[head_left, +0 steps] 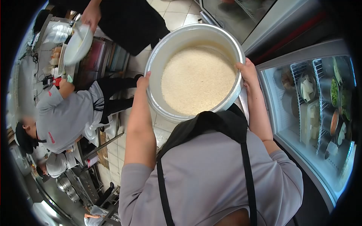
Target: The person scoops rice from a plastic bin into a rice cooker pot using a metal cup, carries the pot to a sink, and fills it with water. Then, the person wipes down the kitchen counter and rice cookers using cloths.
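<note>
A large round metal pot (pixel 196 35) is held up in front of my body. Pale grains that look like rice (pixel 200 81) fill its lower part with a fairly level surface. My left hand (pixel 143 80) grips the left side of the rim, fingers wrapped out of sight around the outer wall. On the opposite side my right hand (pixel 247 71) holds the rim, thumb over the edge and the other fingers mostly hidden. The near edge of the pot is close to my black apron (pixel 211 122).
To my right stands a glass-fronted fridge (pixel 275 105) with bowls on wire racks. A co-worker (pixel 71 101) in grey is at the counter on the left. Ahead, another person's hand (pixel 91 16) holds a white bowl (pixel 79 47). Tiled floor (pixel 177 10) lies beyond the pot.
</note>
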Demonstrator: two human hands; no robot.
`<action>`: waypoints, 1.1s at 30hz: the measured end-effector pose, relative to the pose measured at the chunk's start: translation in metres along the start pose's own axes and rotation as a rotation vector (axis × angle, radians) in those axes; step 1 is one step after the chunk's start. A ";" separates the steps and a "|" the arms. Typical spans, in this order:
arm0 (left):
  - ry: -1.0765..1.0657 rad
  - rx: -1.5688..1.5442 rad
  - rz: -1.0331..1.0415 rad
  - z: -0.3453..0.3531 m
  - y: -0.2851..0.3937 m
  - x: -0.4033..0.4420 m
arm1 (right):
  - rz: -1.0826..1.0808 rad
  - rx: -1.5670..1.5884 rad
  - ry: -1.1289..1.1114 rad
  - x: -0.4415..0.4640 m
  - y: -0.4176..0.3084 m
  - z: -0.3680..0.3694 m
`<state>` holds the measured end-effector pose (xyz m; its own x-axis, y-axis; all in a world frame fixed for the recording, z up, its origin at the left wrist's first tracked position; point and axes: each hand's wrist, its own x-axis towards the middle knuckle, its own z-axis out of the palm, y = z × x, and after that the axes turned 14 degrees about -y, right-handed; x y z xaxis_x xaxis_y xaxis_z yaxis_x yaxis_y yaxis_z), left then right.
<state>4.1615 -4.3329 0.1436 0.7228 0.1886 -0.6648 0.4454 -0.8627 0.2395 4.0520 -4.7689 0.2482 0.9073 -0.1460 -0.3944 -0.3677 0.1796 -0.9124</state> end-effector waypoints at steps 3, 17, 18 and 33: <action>0.008 0.032 0.068 0.009 0.022 0.006 | -0.022 -0.018 0.042 0.000 0.003 -0.017; 0.014 -0.069 0.055 -0.017 0.125 0.065 | -0.056 -0.003 0.079 0.082 -0.049 -0.053; -0.002 -0.091 0.026 -0.023 0.127 0.069 | -0.055 0.000 0.069 0.092 -0.053 -0.051; 0.041 -0.088 -0.038 -0.219 0.113 0.273 | -0.050 -0.046 -0.034 0.362 -0.117 0.130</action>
<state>4.5249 -4.2766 0.1440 0.7248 0.2405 -0.6456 0.5162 -0.8102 0.2777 4.4505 -4.7162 0.2265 0.9308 -0.1202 -0.3452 -0.3303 0.1275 -0.9352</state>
